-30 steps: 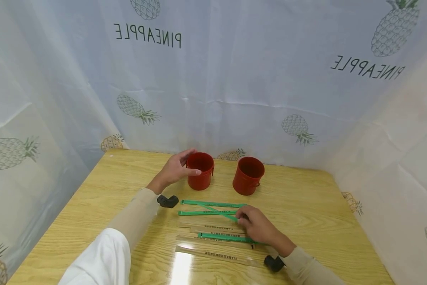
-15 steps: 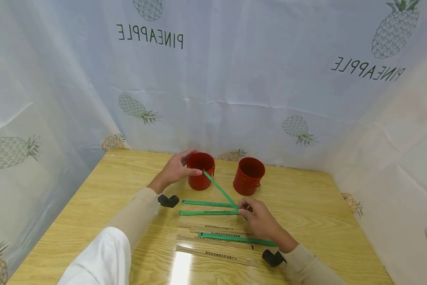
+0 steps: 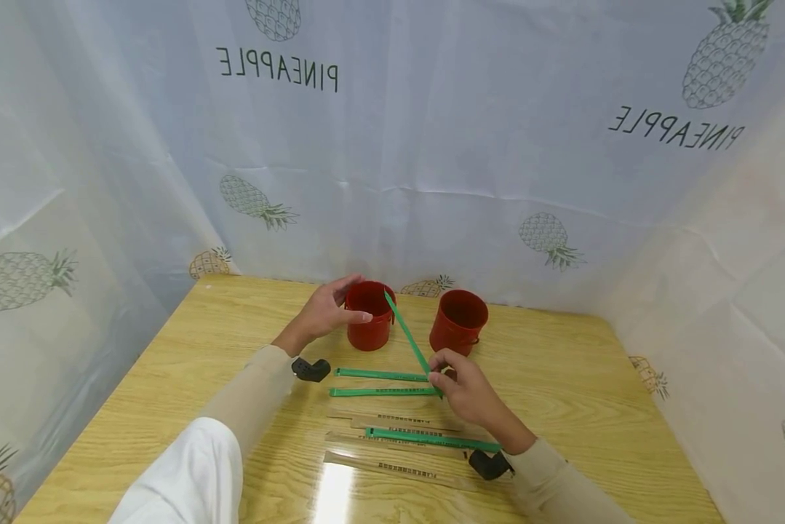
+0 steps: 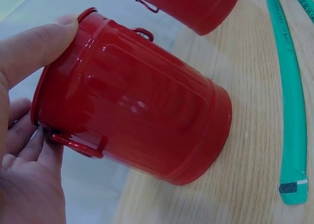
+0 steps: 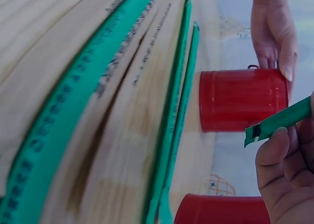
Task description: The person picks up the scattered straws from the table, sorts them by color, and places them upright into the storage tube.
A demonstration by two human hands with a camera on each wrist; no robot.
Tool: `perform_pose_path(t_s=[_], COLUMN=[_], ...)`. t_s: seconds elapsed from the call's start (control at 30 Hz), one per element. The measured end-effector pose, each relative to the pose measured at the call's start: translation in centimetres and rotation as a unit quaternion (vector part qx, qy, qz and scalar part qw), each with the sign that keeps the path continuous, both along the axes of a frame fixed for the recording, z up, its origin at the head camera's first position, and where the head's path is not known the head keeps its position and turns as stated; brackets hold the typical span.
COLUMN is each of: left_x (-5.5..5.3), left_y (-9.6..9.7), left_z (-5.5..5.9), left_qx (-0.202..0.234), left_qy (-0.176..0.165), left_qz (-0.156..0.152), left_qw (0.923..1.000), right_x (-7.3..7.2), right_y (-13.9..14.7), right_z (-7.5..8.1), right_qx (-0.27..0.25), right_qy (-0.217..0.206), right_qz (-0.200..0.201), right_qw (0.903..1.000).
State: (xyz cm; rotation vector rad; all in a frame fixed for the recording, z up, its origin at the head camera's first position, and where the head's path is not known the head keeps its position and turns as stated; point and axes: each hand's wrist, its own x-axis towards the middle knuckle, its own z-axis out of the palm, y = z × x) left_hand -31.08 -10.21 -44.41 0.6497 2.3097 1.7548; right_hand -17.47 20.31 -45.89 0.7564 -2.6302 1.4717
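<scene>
My left hand [image 3: 327, 309] holds the left red bucket [image 3: 368, 336] at its rim, thumb on the near side and fingers round the side. In the left wrist view that bucket [image 4: 142, 106] fills the middle, a small handle loop by the fingers. Between thumb and fingers my right hand [image 3: 468, 389] pinches a green wrapped straw [image 3: 408, 333], raised and slanting. Its far tip overlaps the bucket's mouth in the head view; whether it is inside I cannot tell. In the right wrist view the straw's near end [image 5: 279, 121] sticks out past the thumb.
A second red bucket [image 3: 454, 331] stands to the right. Two green wrapped straws lie in front of the buckets, the nearer green straw [image 3: 382, 392] roughly parallel to the other. Closer are several brown wrapped straws [image 3: 401, 469] and another green straw [image 3: 425, 439] across them.
My right hand has lifted the green straw from above the others and swung its far end up to the left bucket's mouth. The left hand stays on the bucket.
</scene>
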Motion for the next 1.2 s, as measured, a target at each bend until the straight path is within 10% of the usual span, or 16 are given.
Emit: perform_pose_path(t_s=[1.2], left_x=[0.0], left_y=[0.4], left_z=[0.4], left_qx=[-0.033], left_qy=[0.012], left_qz=[0.004], left_qw=[0.9994], right_x=[-5.1], right_y=[-5.5], right_z=[5.1], right_qx=[-0.066], right_qy=[0.001], right_qz=[-0.026], right_qw=[0.9974])
